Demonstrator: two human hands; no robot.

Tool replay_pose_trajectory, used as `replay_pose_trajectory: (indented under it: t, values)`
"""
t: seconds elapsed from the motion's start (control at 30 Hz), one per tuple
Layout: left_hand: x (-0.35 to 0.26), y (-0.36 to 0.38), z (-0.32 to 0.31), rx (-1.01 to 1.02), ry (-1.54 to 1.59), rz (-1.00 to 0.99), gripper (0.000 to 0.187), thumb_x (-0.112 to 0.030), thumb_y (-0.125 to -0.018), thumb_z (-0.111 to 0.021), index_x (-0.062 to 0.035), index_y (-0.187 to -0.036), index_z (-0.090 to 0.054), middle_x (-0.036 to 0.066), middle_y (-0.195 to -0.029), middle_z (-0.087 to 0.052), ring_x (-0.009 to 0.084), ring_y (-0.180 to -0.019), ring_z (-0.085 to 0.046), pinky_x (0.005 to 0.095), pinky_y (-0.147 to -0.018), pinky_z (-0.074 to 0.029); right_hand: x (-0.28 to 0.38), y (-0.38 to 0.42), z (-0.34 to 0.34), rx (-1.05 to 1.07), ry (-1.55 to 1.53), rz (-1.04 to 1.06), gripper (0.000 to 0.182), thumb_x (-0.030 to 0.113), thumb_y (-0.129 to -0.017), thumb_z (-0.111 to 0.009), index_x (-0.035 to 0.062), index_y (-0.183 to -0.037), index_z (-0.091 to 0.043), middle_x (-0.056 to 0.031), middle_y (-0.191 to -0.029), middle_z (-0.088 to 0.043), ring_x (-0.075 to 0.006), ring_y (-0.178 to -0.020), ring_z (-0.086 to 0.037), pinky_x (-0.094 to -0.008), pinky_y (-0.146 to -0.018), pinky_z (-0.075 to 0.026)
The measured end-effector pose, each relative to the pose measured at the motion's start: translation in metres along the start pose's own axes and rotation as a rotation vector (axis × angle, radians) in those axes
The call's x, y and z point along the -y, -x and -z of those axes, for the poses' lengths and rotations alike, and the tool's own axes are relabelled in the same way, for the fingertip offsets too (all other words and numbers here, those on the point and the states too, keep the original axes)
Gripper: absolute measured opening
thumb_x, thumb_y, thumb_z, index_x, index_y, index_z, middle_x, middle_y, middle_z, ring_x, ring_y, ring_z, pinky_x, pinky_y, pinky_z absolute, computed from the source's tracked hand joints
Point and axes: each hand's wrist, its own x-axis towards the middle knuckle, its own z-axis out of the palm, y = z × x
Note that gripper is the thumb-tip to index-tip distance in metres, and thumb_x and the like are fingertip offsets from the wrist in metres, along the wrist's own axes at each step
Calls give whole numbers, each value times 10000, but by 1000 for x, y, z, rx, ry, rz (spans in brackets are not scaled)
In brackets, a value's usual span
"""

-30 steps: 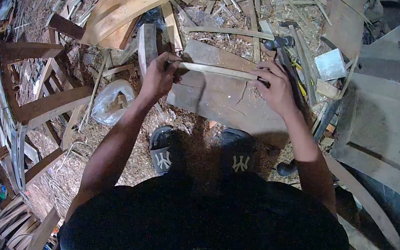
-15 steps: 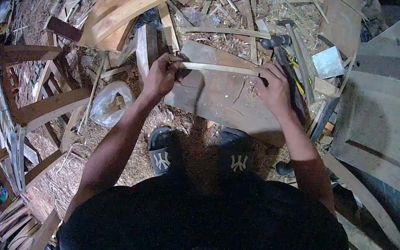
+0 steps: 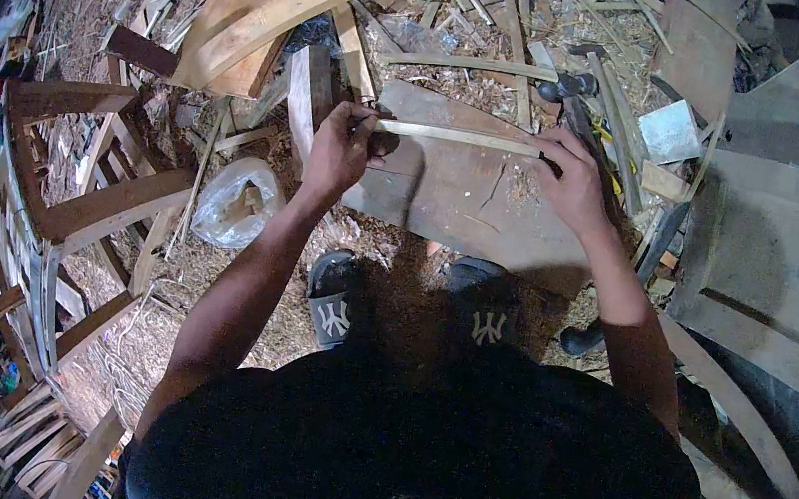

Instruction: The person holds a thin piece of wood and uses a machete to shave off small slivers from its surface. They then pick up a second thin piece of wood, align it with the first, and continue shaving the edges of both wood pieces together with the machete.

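A thin, pale wooden strip (image 3: 460, 137) is stretched level between my two hands. My left hand (image 3: 339, 153) is closed around its left end, the fingers curled at the tip. At the other end, my right hand (image 3: 572, 179) pinches the strip between thumb and fingers. Beneath the strip lies a wide, worn wooden board (image 3: 466, 203) with a dark crack and some shavings on it. A short thick wood block (image 3: 309, 91) stands just beyond my left hand.
Sandals (image 3: 329, 306) are on my feet, close to the board. A clear plastic bag (image 3: 237, 203) and a wooden frame (image 3: 112, 207) are at the left. A hammer-like tool (image 3: 567, 87) lies beyond my right hand. Panels (image 3: 772, 258) lean at the right; scrap wood covers the far floor.
The whole view has shifted slightly, so the scene appears a little farther right. Both hands keep hold of the wooden strip, with little change in their position over the board.
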Motion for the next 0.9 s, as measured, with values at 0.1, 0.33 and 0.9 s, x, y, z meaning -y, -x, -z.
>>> replay_pose_trajectory:
  t: [0.1, 0.33, 0.9]
  values:
    - [-7, 9, 0, -144, -375, -218, 170, -147, -999, -597, -8, -1095, -580, 147, -945, -655, 259, -851, -659, 385, -724, -556, -3, -4, 0, 33, -28, -28, 262, 66, -808, -763, 14, -1060, -711, -136, -1003, -650, -324, -952, -655, -385, -843, -527]
    - [-4, 35, 32, -307, -768, -612, 285, -22, -929, -549, 4, -1212, -535, 243, -1106, -542, 448, -1050, -521, 488, -931, -443, -6, -5, -2, 50, -24, -23, 274, 11, -788, -762, -6, -1056, -707, -123, -1000, -664, -288, -958, -658, -356, -864, -515]
    - [-4, -4, 26, -11, -739, -671, 377, -228, -736, -818, -152, -1099, -748, 56, -911, -697, 278, -852, -612, 403, -824, -451, -2, 1, -8, -39, -36, -93, 309, 80, -797, -785, 15, -1092, -723, -118, -1015, -653, -289, -957, -657, -349, -880, -514]
